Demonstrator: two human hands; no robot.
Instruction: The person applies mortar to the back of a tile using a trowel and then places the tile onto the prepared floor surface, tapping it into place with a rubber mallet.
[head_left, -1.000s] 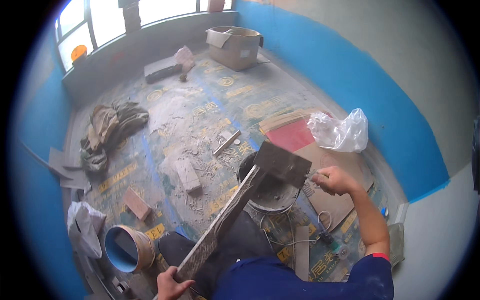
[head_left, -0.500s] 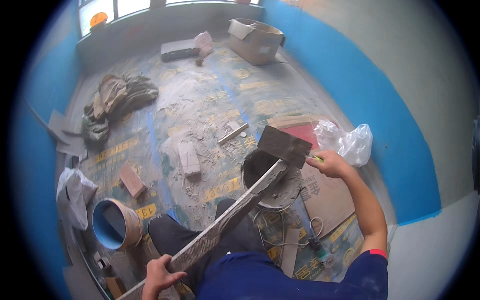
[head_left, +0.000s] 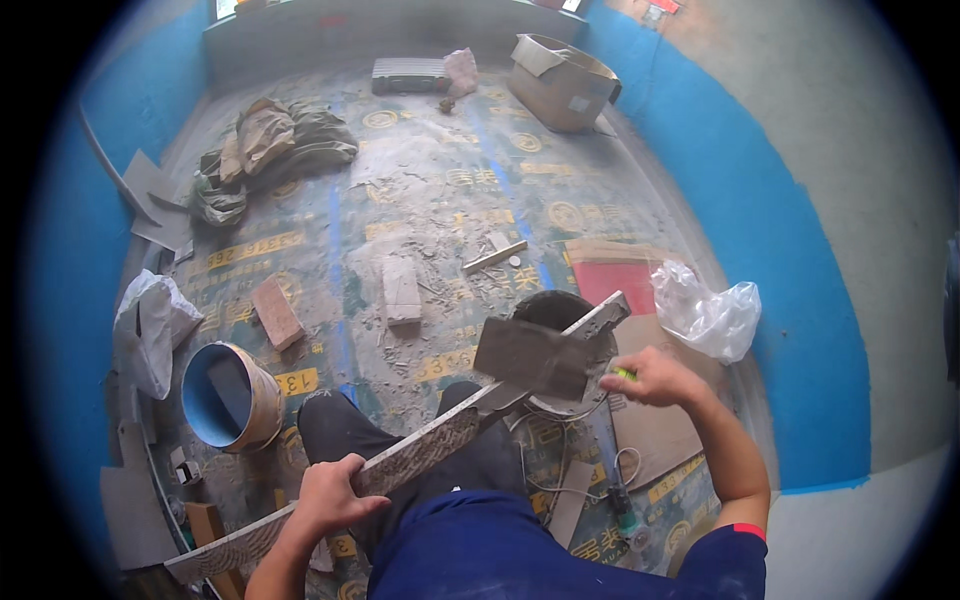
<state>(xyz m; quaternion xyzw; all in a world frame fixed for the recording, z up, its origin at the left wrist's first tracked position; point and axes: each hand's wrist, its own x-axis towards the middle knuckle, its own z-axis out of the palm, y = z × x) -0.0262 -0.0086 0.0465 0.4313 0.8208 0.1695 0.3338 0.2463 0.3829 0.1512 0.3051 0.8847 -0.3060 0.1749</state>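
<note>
My left hand (head_left: 335, 492) grips a long, narrow tile strip (head_left: 425, 442) near its lower left part, thumb over the top edge. The strip slants up to the right across my knees, its near face coated with ridged grey mortar. In my right hand (head_left: 655, 378) is the green handle of a flat trowel. Its wide grey blade (head_left: 530, 357) lies across the strip, toward the far end, and looks slightly blurred. Behind the blade and strip stands a dark bucket (head_left: 548, 307), partly hidden, its contents not clear.
Left of my knees are a blue-lined bucket (head_left: 217, 397), a brick-like block (head_left: 277, 312) and a white bag (head_left: 152, 335). A pale block (head_left: 402, 290) lies ahead. Cardboard (head_left: 645, 405), clear plastic (head_left: 708, 308) and a corded mixer-like tool (head_left: 622, 505) are on the right. A carton (head_left: 563, 85) stands farther off.
My right hand has drawn the trowel blade down and left along the strip, away from its far end. The strip and my left hand have shifted up a little in view.
</note>
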